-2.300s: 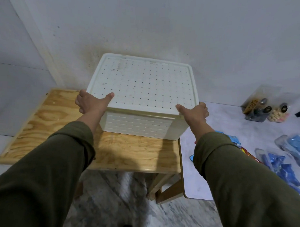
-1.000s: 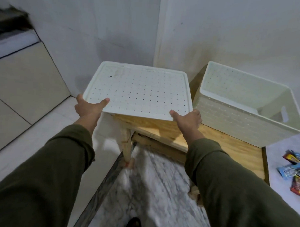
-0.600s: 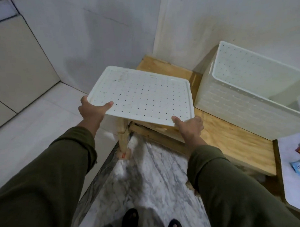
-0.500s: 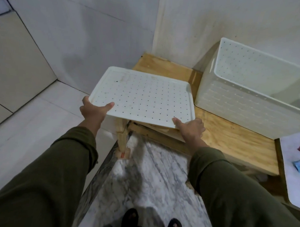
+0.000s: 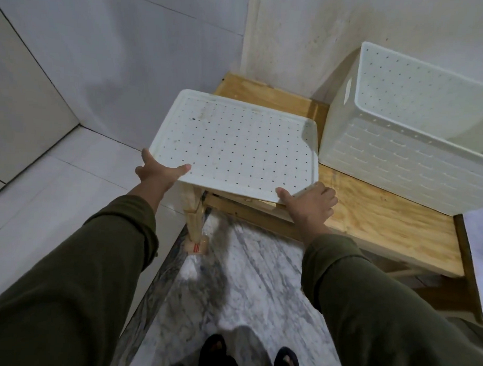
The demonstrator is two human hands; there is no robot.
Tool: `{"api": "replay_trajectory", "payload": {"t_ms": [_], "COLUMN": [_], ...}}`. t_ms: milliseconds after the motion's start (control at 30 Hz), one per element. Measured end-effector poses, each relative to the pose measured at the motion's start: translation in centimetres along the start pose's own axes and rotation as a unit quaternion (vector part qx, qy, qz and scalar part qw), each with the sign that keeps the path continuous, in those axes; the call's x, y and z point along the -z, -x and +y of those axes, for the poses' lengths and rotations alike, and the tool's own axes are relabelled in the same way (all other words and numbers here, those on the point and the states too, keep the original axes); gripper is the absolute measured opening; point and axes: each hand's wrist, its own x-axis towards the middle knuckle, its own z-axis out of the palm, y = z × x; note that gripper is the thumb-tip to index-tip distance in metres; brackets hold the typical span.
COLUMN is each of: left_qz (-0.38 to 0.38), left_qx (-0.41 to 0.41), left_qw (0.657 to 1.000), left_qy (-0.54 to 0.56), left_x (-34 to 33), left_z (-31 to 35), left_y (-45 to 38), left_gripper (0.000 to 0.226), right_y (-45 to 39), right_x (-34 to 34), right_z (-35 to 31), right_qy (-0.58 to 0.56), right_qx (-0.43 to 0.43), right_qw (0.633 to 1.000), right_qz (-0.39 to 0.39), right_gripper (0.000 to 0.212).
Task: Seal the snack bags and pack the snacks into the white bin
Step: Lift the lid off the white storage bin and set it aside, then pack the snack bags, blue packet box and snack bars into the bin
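The white bin [image 5: 394, 163] stands uncovered on the right part of a low wooden table [image 5: 384, 215], against the wall. Its perforated white lid [image 5: 236, 147] lies flat over the table's left end, just left of the bin. My left hand [image 5: 158, 174] grips the lid's near left corner, thumb on top. My right hand [image 5: 308, 204] holds the near right corner, thumb on top and fingers underneath. No snack bags can be made out from here.
A white surface [image 5: 479, 235] with a sliver of blue packaging shows at the right edge. The table's wooden leg [image 5: 194, 216] stands below the lid. Marble floor [image 5: 245, 287] and my feet lie below. Tiled walls close the corner to the left and behind.
Both hands lifted the lid off the bin and carried it left. Over the last half second it sank lower onto the table's left end, and the view shifted slightly.
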Motion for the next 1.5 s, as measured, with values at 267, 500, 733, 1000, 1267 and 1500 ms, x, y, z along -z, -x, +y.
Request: {"api": "replay_trajectory", "payload": {"t_ms": [267, 500, 733, 1000, 1267, 1500], "left_qz": [0.033, -0.028, -0.101, -0.126, -0.183, -0.210], "left_qx": [-0.153, -0.260, -0.369, -0.489, -0.544, -0.564], "left_qw": [0.974, 0.954, 0.915, 0.851, 0.801, 0.777], "left_qy": [-0.164, -0.148, -0.131, -0.146, -0.170, -0.185], "left_x": [-1.0, -2.2, -4.3, -10.5, -22.1, -32.2], "left_z": [2.3, 10.1, 18.8, 27.5, 32.0, 34.1], "left_y": [2.1, 8.5, 15.2, 25.8, 38.7, 48.9], "left_gripper": [0.093, 0.085, 0.077, 0.060, 0.056, 0.055], "right_y": [0.8, 0.8, 0.2, -1.8, -5.2, -8.1], "right_x": [1.3, 8.9, 19.6, 32.2, 42.7, 50.4], "right_z": [-1.2, -3.3, -1.4, 5.9, 18.5, 29.5], "right_qy": [-0.043, -0.095, -0.118, -0.110, -0.102, -0.094], "right_qx": [0.006, 0.017, 0.037, 0.041, 0.039, 0.010], "right_qw": [0.999, 0.994, 0.987, 0.979, 0.976, 0.975], "right_qz": [0.009, 0.054, 0.099, 0.166, 0.189, 0.203], "right_gripper": [0.092, 0.083, 0.074, 0.062, 0.057, 0.058]}}
